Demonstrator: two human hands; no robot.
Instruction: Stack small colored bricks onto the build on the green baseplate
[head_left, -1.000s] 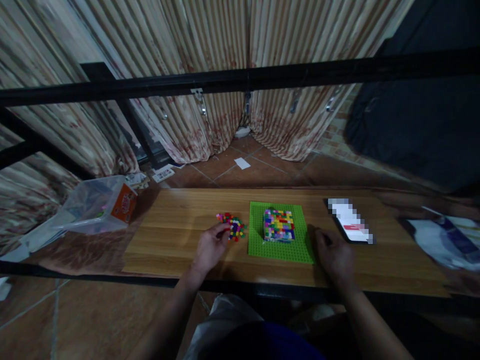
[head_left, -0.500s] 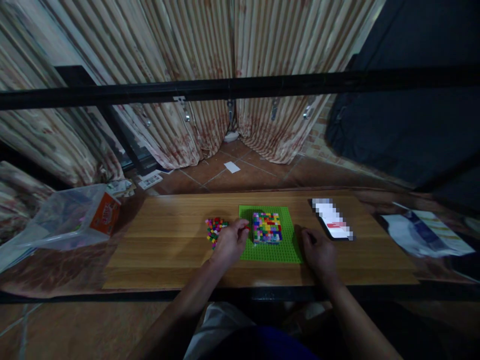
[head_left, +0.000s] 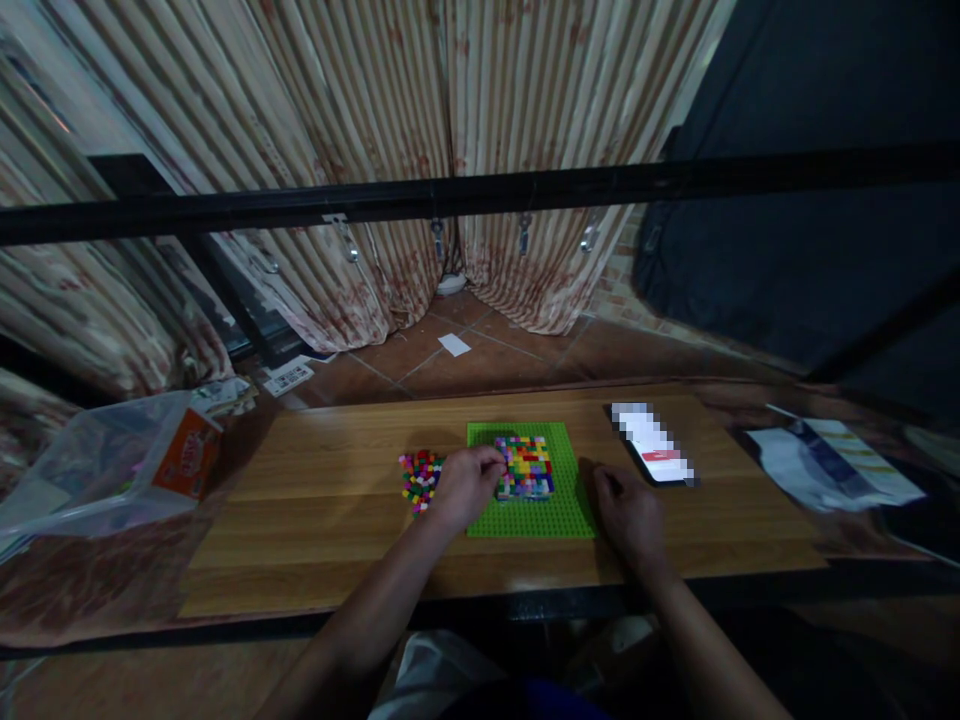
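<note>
My left hand (head_left: 466,488) reaches over the green studded baseplate (head_left: 525,522), thumb and fingertips pinched at the left edge of a square block of multicoloured toy bricks (head_left: 529,468). The small toy brick in that pinch is mostly hidden by the fingers. Partly behind the same hand, a pile of loose toy bricks (head_left: 416,478) lies on the wooden board. Loosely curled, my right hand (head_left: 630,512) rests on the board by the baseplate's right edge. Nothing shows in its fingers.
A phone (head_left: 651,445) with a lit screen lies right of the baseplate on the wooden board (head_left: 315,500). To the left stands a clear plastic container (head_left: 112,455) with an orange label. A white and blue plastic packet (head_left: 832,465) is at the right. A dark bar (head_left: 480,193) crosses beyond the table.
My left hand has moved the small red brick rightward against the brick block's left edge. My right hand stays curled beside the baseplate. The camera view has shifted slightly.
</note>
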